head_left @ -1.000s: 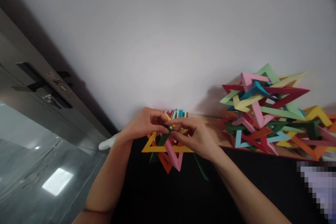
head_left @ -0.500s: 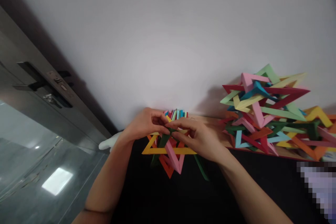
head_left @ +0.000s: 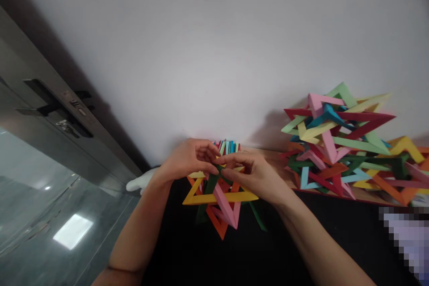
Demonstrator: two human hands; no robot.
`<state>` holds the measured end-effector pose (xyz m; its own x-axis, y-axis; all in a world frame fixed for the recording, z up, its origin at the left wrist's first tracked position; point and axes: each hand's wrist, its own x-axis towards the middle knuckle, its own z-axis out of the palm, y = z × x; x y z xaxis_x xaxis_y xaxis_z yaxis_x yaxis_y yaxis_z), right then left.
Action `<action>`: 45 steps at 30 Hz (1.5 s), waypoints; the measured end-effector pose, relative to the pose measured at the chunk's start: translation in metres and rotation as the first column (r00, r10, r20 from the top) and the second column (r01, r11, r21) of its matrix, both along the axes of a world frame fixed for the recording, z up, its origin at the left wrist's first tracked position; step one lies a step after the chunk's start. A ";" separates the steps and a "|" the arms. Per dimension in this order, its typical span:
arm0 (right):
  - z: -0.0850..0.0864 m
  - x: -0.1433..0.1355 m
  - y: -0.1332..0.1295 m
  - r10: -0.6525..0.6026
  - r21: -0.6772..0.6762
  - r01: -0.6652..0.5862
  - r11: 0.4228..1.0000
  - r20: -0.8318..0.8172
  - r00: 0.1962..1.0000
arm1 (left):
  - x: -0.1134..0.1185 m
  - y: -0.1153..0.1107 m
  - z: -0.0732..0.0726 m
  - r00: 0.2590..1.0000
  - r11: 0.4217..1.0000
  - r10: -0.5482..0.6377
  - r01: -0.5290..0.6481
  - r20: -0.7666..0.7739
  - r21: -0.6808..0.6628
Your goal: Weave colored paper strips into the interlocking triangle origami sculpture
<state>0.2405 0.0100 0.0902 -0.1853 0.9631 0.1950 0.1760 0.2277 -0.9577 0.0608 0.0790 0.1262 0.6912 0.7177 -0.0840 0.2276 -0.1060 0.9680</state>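
Both hands meet at a green folded paper strip at the top of a paper star model, made of interlocked yellow, pink, orange and green pieces. My left hand pinches the green strip from the left, its fingertips closed near the strip's upper end. From the right, my right hand pinches the same green paper between thumb and fingers. Below the hands the model hangs over black cloth, and its upper part is partly hidden by my fingers.
Several finished-looking paper stars are piled on the wooden surface at the right. Upright folded strips stand behind my hands, against the wall. A metal door with a black handle is at the left.
The star model has tilted and shifted slightly down and to the right. Both hands have moved a little to the right, with their fingers still on the green paper.
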 end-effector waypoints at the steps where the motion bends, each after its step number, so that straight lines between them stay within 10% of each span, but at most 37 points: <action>1: -0.001 0.001 0.000 0.009 -0.021 -0.009 1.000 -0.006 1.000 | 0.000 0.000 -0.001 1.000 1.000 -0.001 0.001 0.000 0.000; 45: 0.001 -0.008 -0.002 -0.134 0.156 0.117 0.981 0.104 0.985 | -0.003 0.001 -0.001 1.000 1.000 0.013 -0.013 -0.013 -0.018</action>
<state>0.2320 0.0083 0.0907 -0.0938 0.9418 0.3229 0.3183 0.3356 -0.8866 0.0578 0.0798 0.1251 0.6805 0.7250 -0.1064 0.2417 -0.0849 0.9666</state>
